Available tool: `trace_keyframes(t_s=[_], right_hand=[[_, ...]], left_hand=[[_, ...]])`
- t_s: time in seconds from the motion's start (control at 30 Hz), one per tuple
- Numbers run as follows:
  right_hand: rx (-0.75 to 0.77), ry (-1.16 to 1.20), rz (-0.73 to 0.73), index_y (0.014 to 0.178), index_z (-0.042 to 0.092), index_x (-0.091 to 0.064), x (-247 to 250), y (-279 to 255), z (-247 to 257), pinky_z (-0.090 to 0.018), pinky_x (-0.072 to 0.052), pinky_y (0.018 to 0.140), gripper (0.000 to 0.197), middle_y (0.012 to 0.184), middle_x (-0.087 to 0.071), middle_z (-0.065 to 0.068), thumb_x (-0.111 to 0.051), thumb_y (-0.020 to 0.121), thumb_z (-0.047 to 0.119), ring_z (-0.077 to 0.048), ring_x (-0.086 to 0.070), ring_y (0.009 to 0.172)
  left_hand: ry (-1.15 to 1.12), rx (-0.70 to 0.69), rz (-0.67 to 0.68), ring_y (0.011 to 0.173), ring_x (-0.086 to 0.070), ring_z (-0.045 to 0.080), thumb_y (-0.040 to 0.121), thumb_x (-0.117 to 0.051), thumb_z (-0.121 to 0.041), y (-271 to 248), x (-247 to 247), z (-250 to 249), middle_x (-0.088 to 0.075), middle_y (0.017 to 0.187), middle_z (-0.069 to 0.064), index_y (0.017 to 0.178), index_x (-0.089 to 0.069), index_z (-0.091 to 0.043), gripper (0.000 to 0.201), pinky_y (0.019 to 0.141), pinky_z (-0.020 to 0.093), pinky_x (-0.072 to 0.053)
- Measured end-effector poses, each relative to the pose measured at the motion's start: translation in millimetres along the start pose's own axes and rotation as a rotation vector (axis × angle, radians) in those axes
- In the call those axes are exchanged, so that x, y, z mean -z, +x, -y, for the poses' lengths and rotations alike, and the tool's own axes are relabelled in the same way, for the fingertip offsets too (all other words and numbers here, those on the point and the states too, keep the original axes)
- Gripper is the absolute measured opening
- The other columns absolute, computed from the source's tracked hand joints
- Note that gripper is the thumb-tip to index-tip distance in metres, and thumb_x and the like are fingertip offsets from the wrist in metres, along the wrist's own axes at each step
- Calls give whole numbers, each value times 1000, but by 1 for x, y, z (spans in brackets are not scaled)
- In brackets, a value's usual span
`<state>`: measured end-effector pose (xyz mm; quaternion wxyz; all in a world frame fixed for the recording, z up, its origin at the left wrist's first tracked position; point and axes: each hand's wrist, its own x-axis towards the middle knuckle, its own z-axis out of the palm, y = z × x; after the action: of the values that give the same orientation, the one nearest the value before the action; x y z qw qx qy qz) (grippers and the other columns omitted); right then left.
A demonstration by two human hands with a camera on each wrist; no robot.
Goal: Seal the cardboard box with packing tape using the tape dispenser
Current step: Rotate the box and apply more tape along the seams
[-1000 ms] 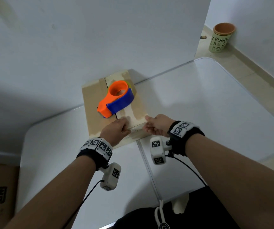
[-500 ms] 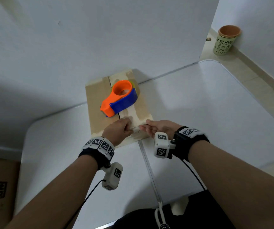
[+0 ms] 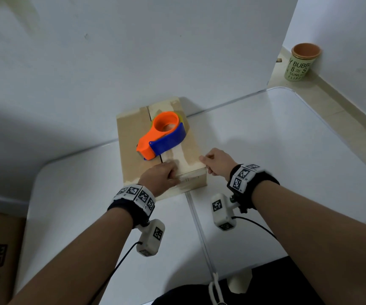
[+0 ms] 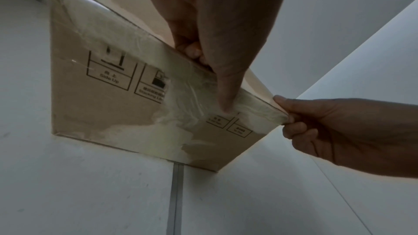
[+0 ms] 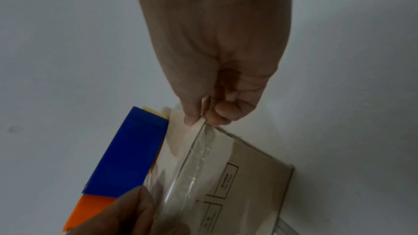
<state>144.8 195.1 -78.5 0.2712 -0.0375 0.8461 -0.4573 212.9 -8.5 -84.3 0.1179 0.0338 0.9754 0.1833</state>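
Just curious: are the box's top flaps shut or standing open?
Shut. The box flaps lie flat, meeting at a middle seam, and the tape dispenser rests on them.

Illumination and image quality across the three views

Head view: bright, diffuse light; the wall reads pale with a broad soft shadow across its lower left, and the white table carries a faint sheen. The cardboard box throws a soft shadow toward the wall. Straight table edges bow near the frame borders, showing wide-angle distortion. Focus is sharp on the orange and blue tape dispenser. Wrist views: dim, greyish, slightly noisy. In the left wrist view the packing tape shows milky glare, and the near left hand is dark and soft. In the right wrist view the right hand is underexposed and blurred
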Motion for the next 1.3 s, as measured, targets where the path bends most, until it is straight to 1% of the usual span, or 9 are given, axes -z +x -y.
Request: trace_keyframes(t_s=[0.33,0.5,0.7,0.83,1.0,1.07,1.17,1.23,1.3], right_hand=[[44,13,84,98,12,-45,3,7,-8,-21,-45,55,13,64,-59,0,-53,97,22,-11,-57,54],[27,-85,177,91,14,-44,7,-4,-5,-20,-48,55,13,66,-64,-1,-54,96,19,-12,-61,53],[10,-362,497,71,11,-60,4,-22,21,-14,-47,51,22,78,-71,-12,-57,92,11,-3,-63,50],[51,-252,260,84,11,-57,1,-23,46,-19,-46,53,12,75,-69,-10,-51,86,1,-17,-64,59],[332,-251,-62,94,12,-60,-6,-8,80,-35,-55,80,12,84,-69,-7,-52,86,8,-24,-67,79],[432,-338,-111,101,11,-61,-13,-5,89,-39,-52,84,18,100,-67,-8,-52,86,6,-26,-62,93],[569,-537,-127,114,14,-57,-26,3,99,-37,-44,93,33,119,-58,-5,-57,82,5,-26,-51,111],[595,-667,-104,125,15,-51,-35,10,104,-38,-40,100,46,129,-53,-4,-61,81,11,-26,-46,121],[556,-763,-42,133,16,-45,-43,13,110,-40,-36,105,53,135,-51,-4,-63,83,19,-25,-44,128]], left_hand=[[-5,-6,43,60,-37,13,82,-67,-28,0,1,-1,-40,64,-7,64,-29,-26,42,55,25,-31],[49,-33,143,64,-40,16,83,-67,-28,-3,3,0,-42,65,-7,62,-30,-25,42,60,29,-34],[118,-85,277,65,-41,15,78,-69,-25,-20,19,14,-42,63,-7,61,-31,-24,42,60,29,-34],[136,-6,235,69,-43,17,78,-68,-19,-40,36,45,-42,68,-6,61,-31,-24,42,59,25,-32],[-119,278,-62,79,-54,21,74,-71,-1,-62,46,95,-50,86,1,75,-56,-20,24,79,26,-43],[-314,483,-321,87,-60,29,74,-67,2,-68,32,113,-56,97,9,91,-62,-14,24,87,36,-49],[-805,901,-742,96,-61,37,77,-62,-19,-76,14,121,-58,113,17,102,-55,-15,26,90,47,-52],[-1104,1059,-647,80,-59,30,86,-59,-31,-78,10,99,-57,101,17,97,-56,-9,25,82,36,-50],[-1246,1042,-456,76,-53,26,90,-58,-40,-73,4,72,-54,88,11,91,-56,-7,33,76,34,-44]])
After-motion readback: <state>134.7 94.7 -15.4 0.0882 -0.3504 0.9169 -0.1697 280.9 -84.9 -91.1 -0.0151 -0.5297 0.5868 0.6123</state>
